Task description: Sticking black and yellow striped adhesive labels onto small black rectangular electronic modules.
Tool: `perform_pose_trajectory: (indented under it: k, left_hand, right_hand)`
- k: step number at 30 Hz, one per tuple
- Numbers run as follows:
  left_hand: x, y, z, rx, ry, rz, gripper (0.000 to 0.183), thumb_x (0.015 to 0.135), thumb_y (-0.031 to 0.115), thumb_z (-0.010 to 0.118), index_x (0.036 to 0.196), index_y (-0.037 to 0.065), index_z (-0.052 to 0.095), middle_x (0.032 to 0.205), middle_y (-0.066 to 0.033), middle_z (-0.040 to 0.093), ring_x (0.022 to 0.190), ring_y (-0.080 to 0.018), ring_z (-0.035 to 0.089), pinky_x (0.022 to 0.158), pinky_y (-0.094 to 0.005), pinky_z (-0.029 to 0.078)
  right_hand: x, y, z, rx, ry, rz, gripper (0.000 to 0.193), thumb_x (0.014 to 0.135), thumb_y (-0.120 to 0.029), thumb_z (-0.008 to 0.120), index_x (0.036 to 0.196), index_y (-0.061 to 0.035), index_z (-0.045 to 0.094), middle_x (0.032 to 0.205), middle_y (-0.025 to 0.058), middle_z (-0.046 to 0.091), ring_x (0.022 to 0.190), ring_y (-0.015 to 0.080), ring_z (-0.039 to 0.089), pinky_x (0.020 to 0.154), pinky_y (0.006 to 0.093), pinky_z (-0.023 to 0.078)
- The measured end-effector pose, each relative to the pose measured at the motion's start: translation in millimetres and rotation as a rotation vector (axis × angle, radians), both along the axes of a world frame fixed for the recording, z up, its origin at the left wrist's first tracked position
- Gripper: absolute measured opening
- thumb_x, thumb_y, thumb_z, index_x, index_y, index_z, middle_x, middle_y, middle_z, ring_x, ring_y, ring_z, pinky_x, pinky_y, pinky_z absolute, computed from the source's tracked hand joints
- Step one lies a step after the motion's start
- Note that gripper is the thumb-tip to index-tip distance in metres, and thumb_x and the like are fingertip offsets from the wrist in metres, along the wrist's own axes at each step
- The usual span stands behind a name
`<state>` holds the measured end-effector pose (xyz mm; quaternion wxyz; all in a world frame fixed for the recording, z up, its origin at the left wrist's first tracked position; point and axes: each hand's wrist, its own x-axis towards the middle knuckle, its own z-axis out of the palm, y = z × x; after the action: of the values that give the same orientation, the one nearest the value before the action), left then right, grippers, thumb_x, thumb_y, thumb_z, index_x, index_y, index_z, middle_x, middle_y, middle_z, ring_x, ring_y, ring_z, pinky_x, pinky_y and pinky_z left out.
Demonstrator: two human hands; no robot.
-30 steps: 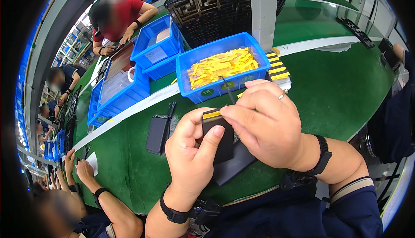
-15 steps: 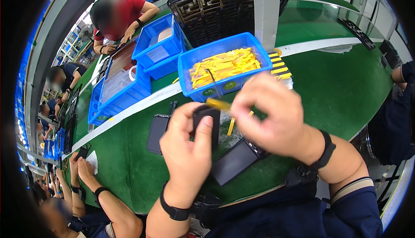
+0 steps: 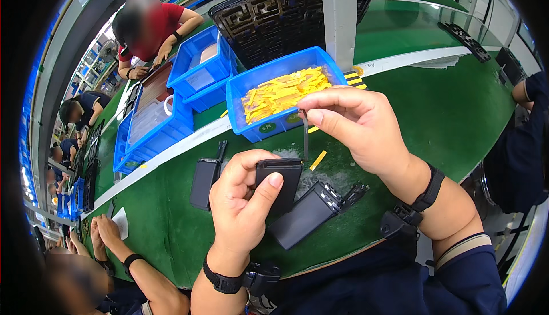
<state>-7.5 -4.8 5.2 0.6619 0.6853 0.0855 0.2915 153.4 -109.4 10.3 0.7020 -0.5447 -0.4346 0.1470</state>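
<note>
My left hand [image 3: 237,209] is wrapped round a flat black rectangular block [image 3: 280,186], held tilted above the table with the thumb across its face. At the block's top right corner a thin dark strip [image 3: 306,143] stands up. Its upper end is pinched between the thumb and fingers of my right hand [image 3: 363,129]; whether the lower end is fixed to the block I cannot tell. Below my right hand, a yellow strip [image 3: 318,160] lies on the green table. A similar black block with a dark tail [image 3: 306,215] rests just right of the held one, and another black block [image 3: 203,183] lies left.
A blue bin [image 3: 243,129] full of yellow strips [image 3: 283,95] stands just beyond my hands. More blue bins [image 3: 189,118] are to its left. A grey post [image 3: 338,23] rises behind. Co-workers sit across and to the left; a neighbour's hands [image 3: 108,235] are close by.
My right hand has risen from beside the block, where it was blurred next to a yellow strip at the block's top. That yellow piece no longer shows there. My left hand keeps the block.
</note>
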Motion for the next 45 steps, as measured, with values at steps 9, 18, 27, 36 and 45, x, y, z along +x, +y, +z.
perform_pose_trajectory:
  k: [9,18,27,36,45]
  left_hand:
    - [3,1,-3,0.004,0.012,0.004,0.017,0.086,0.001,0.057,0.102,-0.003,0.052,0.089,-0.0061,0.063,0.079,-0.0065,0.058,0.069,-0.0182,0.044]
    - [4,2,-5,-0.024,0.047,0.01,0.017,0.087,0.0,0.056,0.103,-0.003,0.052,0.09,-0.0061,0.063,0.079,-0.0064,0.058,0.071,-0.0187,0.044]
    - [1,9,-9,-0.041,0.055,0.102,0.011,0.089,0.005,0.052,0.097,-0.002,0.055,0.082,0.0001,0.059,0.07,-0.0034,0.05,0.064,-0.0174,0.041]
    - [-24,117,-25,0.823,0.725,0.666,0.033,0.081,0.02,0.058,0.101,-0.006,0.059,0.084,-0.0175,0.065,0.075,-0.0285,0.062,0.07,-0.034,0.048]
    - [-11,90,-19,1.027,1.134,0.472,0.079,0.065,0.018,0.073,0.13,-0.008,0.036,0.1,-0.0233,0.059,0.093,-0.0361,0.059,0.081,-0.0403,0.048]
  right_hand:
    - [4,-1,0,-0.002,0.35,0.211,0.017,0.084,-0.008,0.062,0.095,0.0038,0.065,0.082,0.0067,0.065,0.074,0.0104,0.059,0.071,0.0228,0.049]
    - [-2,-1,0,-0.034,0.267,0.147,0.016,0.087,-0.012,0.058,0.088,0.0025,0.064,0.077,0.0031,0.062,0.07,0.0085,0.056,0.066,0.0221,0.047]
    - [-14,-2,0,-0.121,0.02,0.054,0.014,0.091,-0.008,0.051,0.095,0.0024,0.06,0.087,0.0044,0.061,0.078,0.0091,0.057,0.073,0.0236,0.047]
    - [0,5,-14,-0.132,-0.039,-0.049,0.017,0.086,-0.009,0.054,0.095,0.0019,0.063,0.086,0.0097,0.066,0.077,0.0152,0.062,0.07,0.0271,0.049]
    - [63,-8,-7,-0.33,-0.693,-0.666,0.014,0.077,-0.007,0.057,0.088,0.0007,0.062,0.08,0.0147,0.061,0.074,0.0295,0.061,0.068,0.039,0.049]
